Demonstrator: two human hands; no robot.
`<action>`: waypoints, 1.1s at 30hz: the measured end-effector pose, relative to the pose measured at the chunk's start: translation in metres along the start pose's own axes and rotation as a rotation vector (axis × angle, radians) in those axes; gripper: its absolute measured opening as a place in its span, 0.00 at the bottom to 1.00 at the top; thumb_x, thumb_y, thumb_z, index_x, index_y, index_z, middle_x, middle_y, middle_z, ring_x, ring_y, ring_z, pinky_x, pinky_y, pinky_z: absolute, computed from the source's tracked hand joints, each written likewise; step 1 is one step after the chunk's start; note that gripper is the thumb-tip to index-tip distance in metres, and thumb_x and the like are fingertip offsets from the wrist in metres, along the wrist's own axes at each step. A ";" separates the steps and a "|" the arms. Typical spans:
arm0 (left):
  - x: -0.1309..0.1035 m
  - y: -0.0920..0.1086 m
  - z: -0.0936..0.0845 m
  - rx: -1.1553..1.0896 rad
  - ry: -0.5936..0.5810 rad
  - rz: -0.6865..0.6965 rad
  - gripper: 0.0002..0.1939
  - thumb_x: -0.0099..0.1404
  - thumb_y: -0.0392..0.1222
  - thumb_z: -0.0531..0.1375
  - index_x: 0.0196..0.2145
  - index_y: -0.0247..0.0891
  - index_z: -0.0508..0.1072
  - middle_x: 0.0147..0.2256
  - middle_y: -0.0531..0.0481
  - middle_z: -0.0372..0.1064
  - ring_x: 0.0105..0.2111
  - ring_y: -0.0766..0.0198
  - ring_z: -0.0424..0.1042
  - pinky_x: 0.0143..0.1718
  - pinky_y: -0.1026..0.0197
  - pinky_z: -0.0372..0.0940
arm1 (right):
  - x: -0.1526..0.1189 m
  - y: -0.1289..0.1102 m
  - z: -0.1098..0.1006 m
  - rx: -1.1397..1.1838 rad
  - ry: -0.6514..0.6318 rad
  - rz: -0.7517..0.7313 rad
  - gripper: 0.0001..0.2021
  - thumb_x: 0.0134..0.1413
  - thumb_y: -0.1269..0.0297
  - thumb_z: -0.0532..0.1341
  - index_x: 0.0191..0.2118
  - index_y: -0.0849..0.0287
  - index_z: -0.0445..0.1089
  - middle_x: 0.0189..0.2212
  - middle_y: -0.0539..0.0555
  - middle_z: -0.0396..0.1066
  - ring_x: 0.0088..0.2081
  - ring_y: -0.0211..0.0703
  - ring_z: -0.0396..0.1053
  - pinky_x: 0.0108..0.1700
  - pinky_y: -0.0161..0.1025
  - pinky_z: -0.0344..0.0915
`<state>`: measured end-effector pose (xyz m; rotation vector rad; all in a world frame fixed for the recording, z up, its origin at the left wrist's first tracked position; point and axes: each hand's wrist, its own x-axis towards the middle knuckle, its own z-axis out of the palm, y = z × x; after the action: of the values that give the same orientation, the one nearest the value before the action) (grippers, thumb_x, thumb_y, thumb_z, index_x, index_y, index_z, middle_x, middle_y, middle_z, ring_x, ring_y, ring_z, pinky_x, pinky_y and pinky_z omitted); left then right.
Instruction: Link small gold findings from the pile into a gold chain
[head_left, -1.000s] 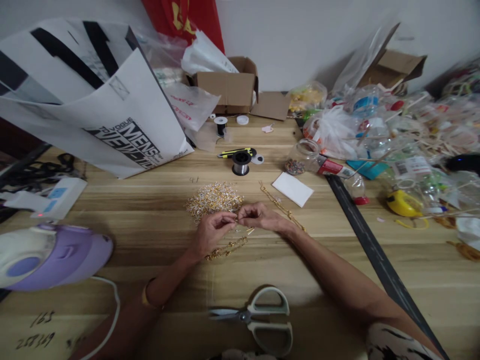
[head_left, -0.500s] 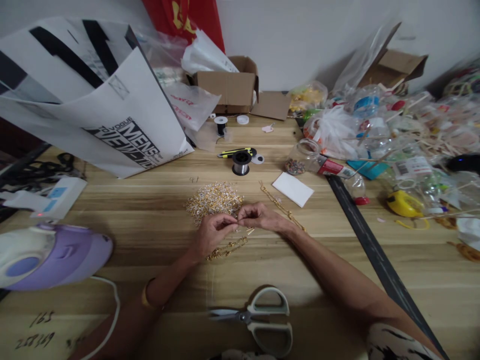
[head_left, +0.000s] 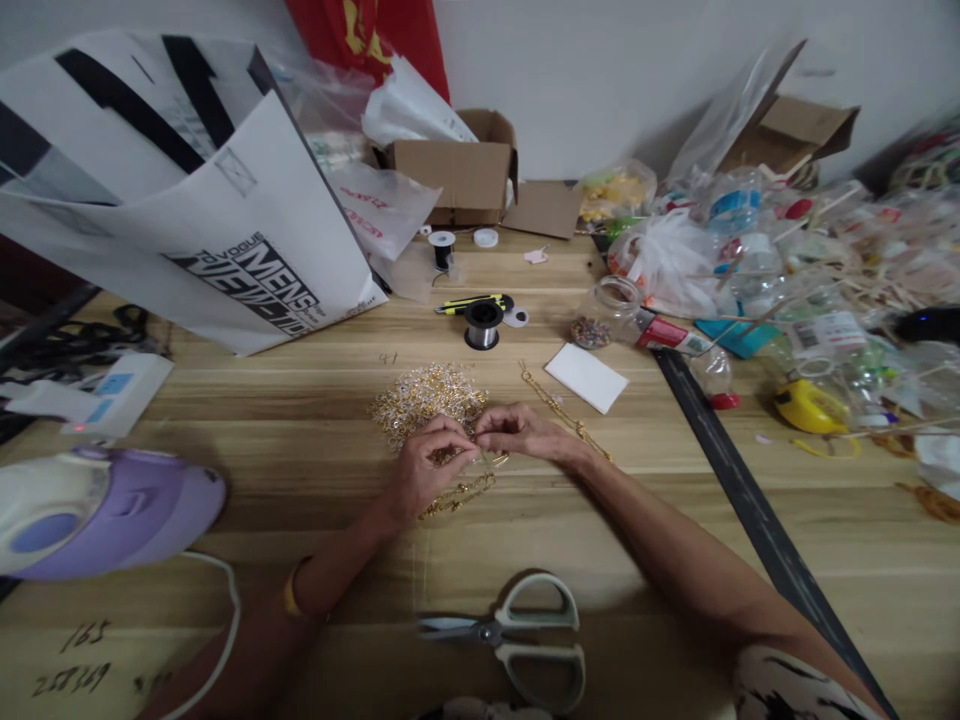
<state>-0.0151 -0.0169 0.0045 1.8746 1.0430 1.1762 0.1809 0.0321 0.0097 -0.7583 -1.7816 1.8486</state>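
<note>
A plain, pale wall (head_left: 570,90) stands in dim, soft light behind a wood-grained surface (head_left: 300,400), streaked light and brown from side to side. A dark strip (head_left: 739,510) (flecked with paler marks) slants across the surface's right side.

Beyond the left hand (head_left: 429,468) and to its left, the white bag (head_left: 247,225) reads "TO VOGUE", "MENS" and "NEW-T", the ending unclear. Handwritten on the table (head_left: 300,400), "41" stands past that hand, slightly left; "165" and, under it, what looks like "258369" are well left and nearer the body. Red print on the plastic bag (head_left: 401,212) farther beyond is illegible.
</note>
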 end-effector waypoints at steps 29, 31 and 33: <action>0.002 0.006 0.001 0.025 -0.013 -0.061 0.03 0.59 0.37 0.64 0.27 0.37 0.77 0.27 0.49 0.69 0.30 0.64 0.68 0.32 0.63 0.62 | 0.002 0.007 -0.003 -0.052 -0.068 0.016 0.11 0.48 0.60 0.66 0.33 0.64 0.74 0.27 0.48 0.70 0.29 0.34 0.63 0.35 0.33 0.59; 0.001 0.006 0.002 0.021 -0.016 -0.064 0.04 0.59 0.37 0.63 0.27 0.37 0.77 0.27 0.49 0.69 0.30 0.64 0.68 0.32 0.63 0.62 | 0.002 0.008 -0.003 -0.058 -0.072 0.010 0.10 0.49 0.61 0.66 0.33 0.64 0.73 0.26 0.48 0.69 0.29 0.34 0.63 0.34 0.33 0.59; 0.001 0.006 0.002 0.014 -0.005 -0.061 0.03 0.59 0.37 0.64 0.28 0.37 0.77 0.27 0.49 0.69 0.29 0.64 0.68 0.31 0.63 0.62 | 0.001 0.008 -0.003 -0.057 -0.078 -0.007 0.09 0.50 0.62 0.65 0.33 0.64 0.72 0.26 0.48 0.68 0.29 0.33 0.62 0.34 0.33 0.59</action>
<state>-0.0115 -0.0187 0.0091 1.8424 1.1006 1.1309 0.1825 0.0353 0.0019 -0.7086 -1.8903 1.8537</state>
